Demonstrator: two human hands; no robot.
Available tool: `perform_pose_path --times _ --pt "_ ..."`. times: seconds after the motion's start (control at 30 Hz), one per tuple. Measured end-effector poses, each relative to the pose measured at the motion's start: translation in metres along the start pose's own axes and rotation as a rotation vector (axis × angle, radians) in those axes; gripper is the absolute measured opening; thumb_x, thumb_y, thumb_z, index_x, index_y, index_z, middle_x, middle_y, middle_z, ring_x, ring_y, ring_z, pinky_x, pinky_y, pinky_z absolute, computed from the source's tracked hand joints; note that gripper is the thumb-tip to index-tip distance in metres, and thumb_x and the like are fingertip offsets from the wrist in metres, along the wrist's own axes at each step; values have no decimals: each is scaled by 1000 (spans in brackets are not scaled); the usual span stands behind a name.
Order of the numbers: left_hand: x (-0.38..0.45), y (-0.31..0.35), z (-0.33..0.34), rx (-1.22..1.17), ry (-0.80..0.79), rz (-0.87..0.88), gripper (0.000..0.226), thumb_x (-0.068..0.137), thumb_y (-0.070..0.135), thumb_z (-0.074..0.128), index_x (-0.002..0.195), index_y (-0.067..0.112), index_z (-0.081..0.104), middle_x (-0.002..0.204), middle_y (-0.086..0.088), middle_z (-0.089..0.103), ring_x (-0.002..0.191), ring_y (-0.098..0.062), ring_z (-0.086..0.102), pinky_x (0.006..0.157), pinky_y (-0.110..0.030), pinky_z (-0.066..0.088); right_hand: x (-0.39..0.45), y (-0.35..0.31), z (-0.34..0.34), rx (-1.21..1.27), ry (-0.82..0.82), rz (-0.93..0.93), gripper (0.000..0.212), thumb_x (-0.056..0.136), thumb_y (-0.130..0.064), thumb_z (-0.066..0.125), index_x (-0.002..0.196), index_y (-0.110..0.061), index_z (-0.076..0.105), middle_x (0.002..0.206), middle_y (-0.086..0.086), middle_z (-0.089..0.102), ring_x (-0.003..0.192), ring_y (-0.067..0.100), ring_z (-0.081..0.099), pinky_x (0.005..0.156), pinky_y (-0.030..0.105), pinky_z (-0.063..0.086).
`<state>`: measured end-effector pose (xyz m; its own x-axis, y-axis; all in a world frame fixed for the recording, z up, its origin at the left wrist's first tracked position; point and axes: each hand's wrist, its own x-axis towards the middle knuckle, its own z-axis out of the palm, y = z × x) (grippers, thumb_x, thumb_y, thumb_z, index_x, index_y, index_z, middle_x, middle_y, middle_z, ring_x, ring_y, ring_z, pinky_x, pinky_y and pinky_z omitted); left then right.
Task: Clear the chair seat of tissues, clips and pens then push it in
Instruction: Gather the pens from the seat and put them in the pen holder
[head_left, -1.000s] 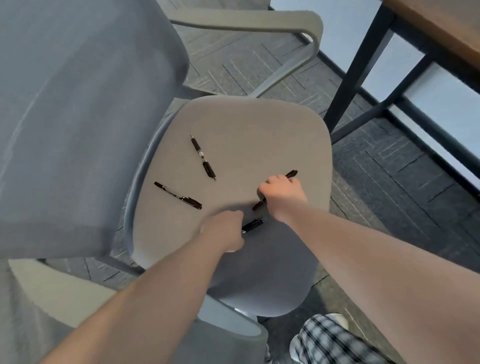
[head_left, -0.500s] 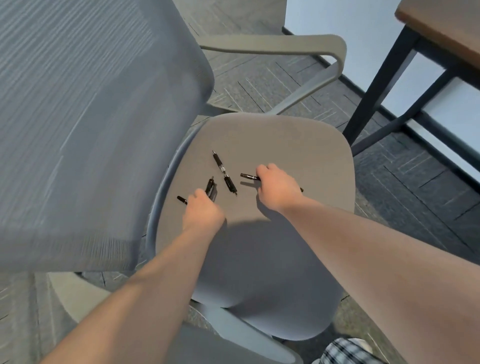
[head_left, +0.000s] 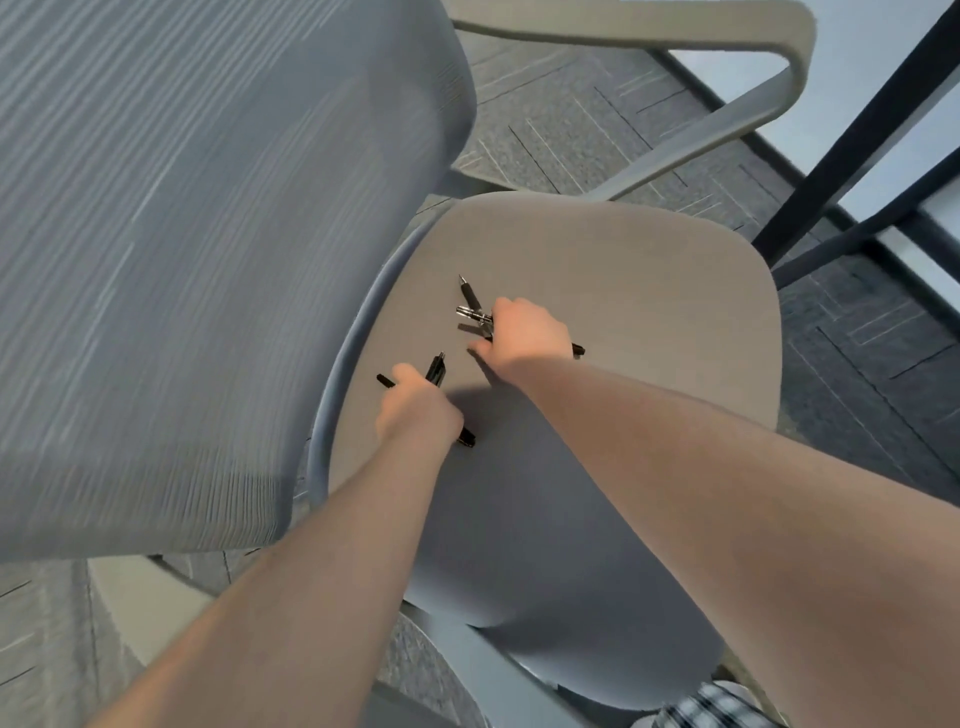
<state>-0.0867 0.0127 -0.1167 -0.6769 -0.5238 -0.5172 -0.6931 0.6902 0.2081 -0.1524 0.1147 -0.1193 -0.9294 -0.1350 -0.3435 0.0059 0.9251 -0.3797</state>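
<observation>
Both hands work over the grey chair seat (head_left: 623, 270), which carries black pens and nothing else that can be made out. The left hand (head_left: 415, 410) is curled closed around black pens (head_left: 435, 370): one end pokes out past the knuckles toward the mesh backrest (head_left: 208, 234), another tip shows at the far left of the fist, and a cap end juts out under the heel of the hand toward the seat's front. Their long axes cross inside the fist, so they fan out rather than lie parallel.

The right hand (head_left: 527, 332) is closed over another bunch of pens (head_left: 472, 313). A silver-banded barrel sticks out to the left, nearly level across the view; a second pen points up and left toward the backrest; a black end shows on the right side of the hand. Whether every one of these is lifted clear of the seat cannot be told.

No writing or brand on the pens is legible.

A grey armrest (head_left: 727, 31) loops above the seat, dark carpet (head_left: 597, 130) lies below, and black metal legs (head_left: 852, 130) stand at the right.
</observation>
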Motion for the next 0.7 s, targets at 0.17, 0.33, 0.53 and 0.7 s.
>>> perform_pose_path --times 0.17,0.33,0.53,0.7 --pt "6 -5 -4 -26 36 27 44 82 7 57 119 5 33 115 -18 60 107 -37 59 83 -40 48 5 -6 8 1 -85 60 35 87 -5 53 122 -8 52 126 14 54 120 35 52 93 40 45" --pt "4 -1 -10 -27 -38 93 31 87 8 50 116 3 39 118 -19 57 112 -38 54 85 -40 45 -9 5 1 1 -89 94 39 79 -5 57 116 -12 47 117 11 57 111 32 57 81 36 46" --pt "-17 37 -27 116 -58 323 23 97 15 38 114 1 42 120 -24 56 114 -42 49 89 -42 41 -30 40 -52 115 -111 170 19 81 -9 58 96 -16 50 107 9 62 86 28 53 71 31 41" --pt "-56 96 -51 -12 -34 430 10 98 15 36 103 5 37 111 -26 57 100 -42 55 75 -42 40 -57 79 -112 271 -20 162 14 88 -12 49 102 -11 50 111 13 61 105 35 57 80 35 43"
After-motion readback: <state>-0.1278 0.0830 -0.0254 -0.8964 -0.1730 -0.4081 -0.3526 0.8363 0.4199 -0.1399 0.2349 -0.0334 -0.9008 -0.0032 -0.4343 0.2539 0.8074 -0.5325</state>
